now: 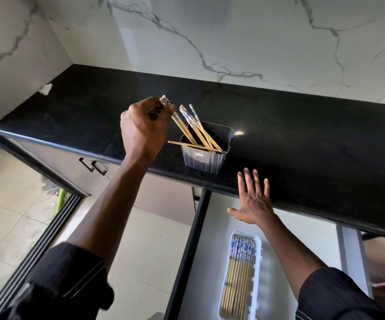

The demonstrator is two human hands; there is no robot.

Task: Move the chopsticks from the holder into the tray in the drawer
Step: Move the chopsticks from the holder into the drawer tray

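Left hand (144, 128) grips chopsticks (182, 125) at holder (206, 150); right hand (252, 199) open, empty. Next: lift clear, lower into tray (257, 244).

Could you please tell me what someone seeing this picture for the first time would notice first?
Most likely the left hand, raised over the black counter and gripping blue-patterned chopsticks whose lower ends reach into the grey holder near the counter's front edge. Next, the right hand, open and empty, fingers spread above the open drawer. Below it, the white tray already holds a neat row of chopsticks.
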